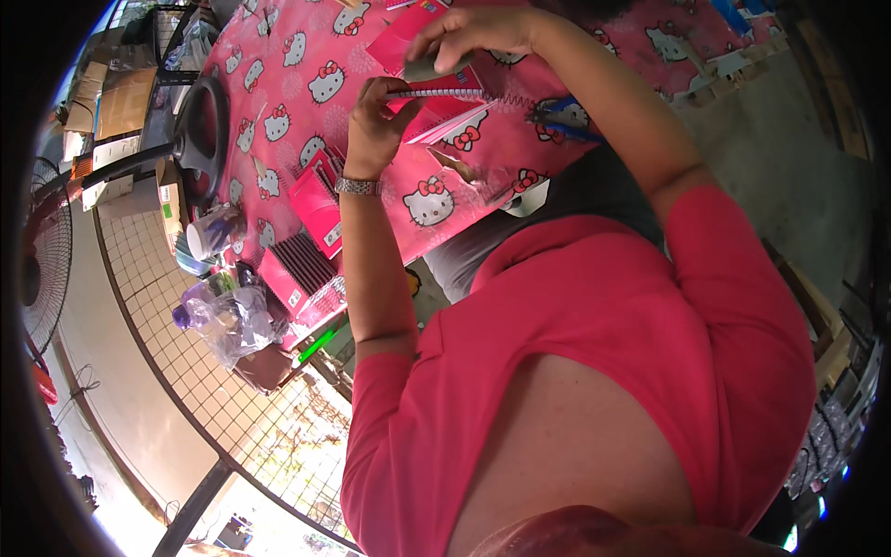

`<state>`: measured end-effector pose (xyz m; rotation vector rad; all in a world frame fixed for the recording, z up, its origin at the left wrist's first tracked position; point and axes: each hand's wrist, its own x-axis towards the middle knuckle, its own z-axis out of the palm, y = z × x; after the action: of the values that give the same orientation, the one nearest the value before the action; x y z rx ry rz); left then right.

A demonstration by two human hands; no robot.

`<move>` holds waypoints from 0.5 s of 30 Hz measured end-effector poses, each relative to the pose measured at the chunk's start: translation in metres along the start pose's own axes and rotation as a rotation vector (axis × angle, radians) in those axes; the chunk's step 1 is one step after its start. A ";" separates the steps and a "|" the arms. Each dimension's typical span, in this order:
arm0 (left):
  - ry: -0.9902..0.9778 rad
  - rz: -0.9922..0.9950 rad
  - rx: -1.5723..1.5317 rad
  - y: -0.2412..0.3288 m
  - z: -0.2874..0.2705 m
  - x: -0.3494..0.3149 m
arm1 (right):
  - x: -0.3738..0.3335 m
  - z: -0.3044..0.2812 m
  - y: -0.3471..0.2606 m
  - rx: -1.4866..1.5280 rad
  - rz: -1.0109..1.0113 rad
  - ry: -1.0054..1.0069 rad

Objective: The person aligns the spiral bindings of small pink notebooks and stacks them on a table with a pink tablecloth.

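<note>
A coil [447,93] is seen near the far side of a cat-patterned pink table [278,125], its long axis running left to right; its loose right end is pointed towards blue pliers [568,128]. A pink notebook [429,115] is seen just below it. The left forearm is raised almost straight from below, with a watch [360,187] worn at the wrist; the right arm is bent inward from the right, its hand arched above the coil, knuckles up. The coil's left end is pinched between the thumb and bent fingers of the left hand [373,125]. The fingers of the right hand [471,37] are curled over a dark grey piece [423,71]; whether it is gripped cannot be told.
</note>
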<state>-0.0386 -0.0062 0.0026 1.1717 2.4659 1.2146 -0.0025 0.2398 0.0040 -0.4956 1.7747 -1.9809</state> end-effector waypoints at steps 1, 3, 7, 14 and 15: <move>-0.009 -0.044 -0.062 -0.004 0.000 -0.001 | -0.002 0.003 -0.001 0.268 -0.119 -0.019; -0.017 -0.099 -0.122 -0.006 0.000 -0.001 | 0.001 0.001 -0.007 -0.049 0.022 -0.011; 0.011 -0.116 -0.195 -0.004 0.000 -0.002 | -0.002 0.006 -0.009 0.208 -0.089 -0.002; 0.061 -0.172 -0.251 0.001 0.002 -0.002 | -0.020 -0.025 0.029 -0.674 0.006 0.360; 0.113 -0.180 -0.284 -0.001 0.003 -0.007 | -0.035 -0.020 0.031 -0.762 0.073 0.445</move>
<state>-0.0330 -0.0102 -0.0014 0.8104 2.3139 1.5488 0.0191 0.2723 -0.0286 -0.2015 2.7823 -1.3705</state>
